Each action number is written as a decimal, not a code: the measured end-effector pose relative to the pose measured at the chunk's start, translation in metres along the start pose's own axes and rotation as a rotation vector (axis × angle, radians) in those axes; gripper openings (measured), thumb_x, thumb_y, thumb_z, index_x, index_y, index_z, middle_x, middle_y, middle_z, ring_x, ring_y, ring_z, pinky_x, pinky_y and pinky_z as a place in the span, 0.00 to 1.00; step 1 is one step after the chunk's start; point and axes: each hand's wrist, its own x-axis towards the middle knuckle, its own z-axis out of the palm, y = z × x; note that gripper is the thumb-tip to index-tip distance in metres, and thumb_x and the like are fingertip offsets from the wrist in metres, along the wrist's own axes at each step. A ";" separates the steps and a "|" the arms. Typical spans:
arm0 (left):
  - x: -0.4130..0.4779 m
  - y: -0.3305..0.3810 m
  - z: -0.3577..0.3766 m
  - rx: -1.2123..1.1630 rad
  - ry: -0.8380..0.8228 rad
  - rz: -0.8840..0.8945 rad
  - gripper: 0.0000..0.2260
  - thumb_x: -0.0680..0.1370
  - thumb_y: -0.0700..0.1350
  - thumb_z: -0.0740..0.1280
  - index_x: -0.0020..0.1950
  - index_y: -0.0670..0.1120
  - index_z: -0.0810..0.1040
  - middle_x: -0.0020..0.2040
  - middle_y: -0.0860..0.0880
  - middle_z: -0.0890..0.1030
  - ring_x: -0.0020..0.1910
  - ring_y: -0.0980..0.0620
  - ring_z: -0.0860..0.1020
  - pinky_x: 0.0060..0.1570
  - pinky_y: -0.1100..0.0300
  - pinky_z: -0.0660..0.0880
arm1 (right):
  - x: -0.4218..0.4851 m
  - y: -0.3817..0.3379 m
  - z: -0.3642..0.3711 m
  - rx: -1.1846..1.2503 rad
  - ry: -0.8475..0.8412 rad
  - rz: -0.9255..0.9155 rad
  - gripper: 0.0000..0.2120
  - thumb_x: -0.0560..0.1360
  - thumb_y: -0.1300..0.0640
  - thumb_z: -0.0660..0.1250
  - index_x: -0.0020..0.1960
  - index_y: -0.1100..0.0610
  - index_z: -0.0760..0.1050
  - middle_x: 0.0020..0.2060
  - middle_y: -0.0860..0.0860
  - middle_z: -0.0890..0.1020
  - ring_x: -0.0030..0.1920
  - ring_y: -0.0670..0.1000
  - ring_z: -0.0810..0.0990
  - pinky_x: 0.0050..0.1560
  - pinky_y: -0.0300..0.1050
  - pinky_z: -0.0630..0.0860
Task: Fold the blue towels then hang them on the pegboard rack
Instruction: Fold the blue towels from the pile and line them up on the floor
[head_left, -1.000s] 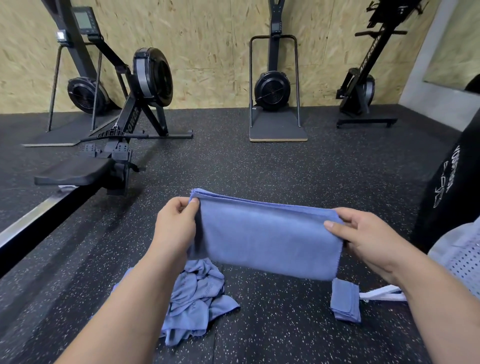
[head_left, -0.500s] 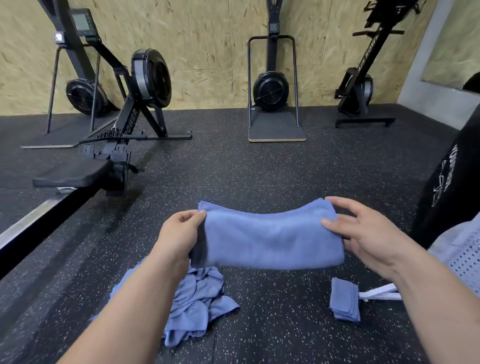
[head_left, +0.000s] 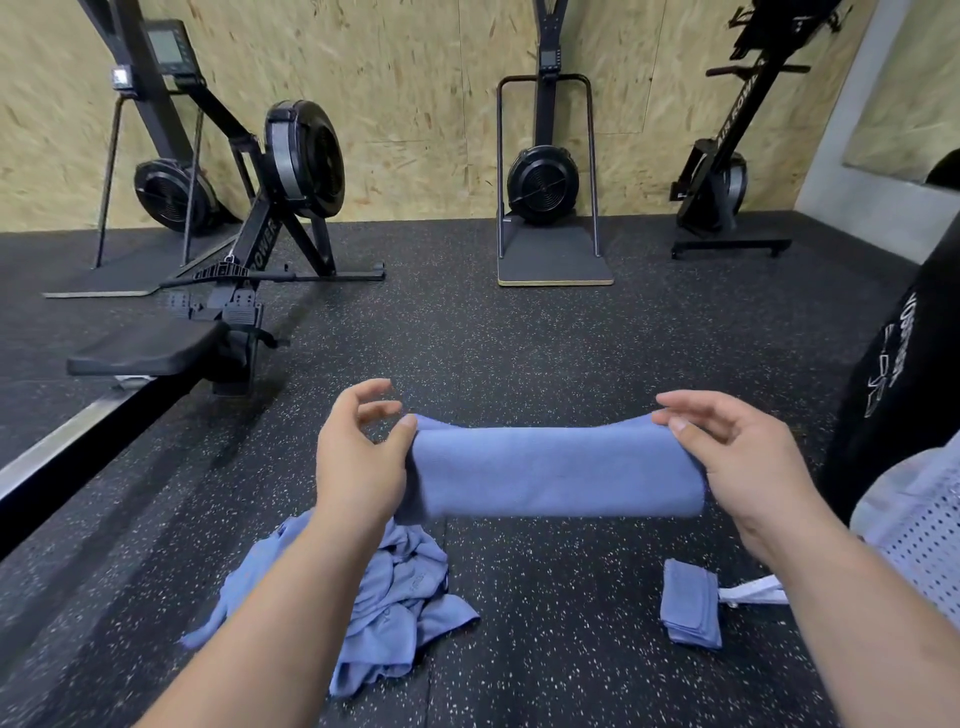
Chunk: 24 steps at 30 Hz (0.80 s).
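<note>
The back wall (head_left: 415, 93) across the top of the frame is bare chipboard, pale and flecked. Below it, the floor (head_left: 519, 338) is black rubber matting with light speckles. A rowing machine (head_left: 301, 156) stands at upper left, its seat (head_left: 145, 348) lower down at the left edge. Another fan-wheel machine (head_left: 171, 192) sits behind it. A ski trainer (head_left: 543, 179) stands on its platform at top centre, and a black machine (head_left: 722, 176) leans at upper right beside a grey wall section (head_left: 857, 197).
</note>
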 end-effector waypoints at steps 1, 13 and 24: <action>0.000 0.000 0.000 -0.025 -0.014 0.001 0.17 0.79 0.44 0.75 0.63 0.60 0.78 0.49 0.60 0.87 0.49 0.51 0.81 0.50 0.50 0.75 | 0.000 0.000 -0.001 0.011 -0.011 0.017 0.12 0.82 0.66 0.69 0.56 0.51 0.86 0.48 0.47 0.89 0.57 0.48 0.86 0.61 0.47 0.78; -0.003 0.003 -0.008 -0.008 -0.516 -0.059 0.18 0.73 0.37 0.81 0.59 0.52 0.86 0.54 0.56 0.88 0.54 0.49 0.86 0.57 0.51 0.83 | 0.004 0.010 -0.022 -0.196 -0.233 0.002 0.30 0.71 0.75 0.76 0.61 0.44 0.84 0.58 0.43 0.87 0.57 0.50 0.86 0.65 0.55 0.81; 0.001 0.002 -0.007 0.471 -0.464 0.188 0.07 0.78 0.47 0.75 0.47 0.61 0.83 0.41 0.61 0.85 0.42 0.60 0.81 0.44 0.57 0.77 | 0.009 0.015 -0.034 -0.548 -0.189 -0.116 0.19 0.77 0.60 0.76 0.60 0.38 0.82 0.48 0.35 0.86 0.48 0.47 0.85 0.56 0.53 0.82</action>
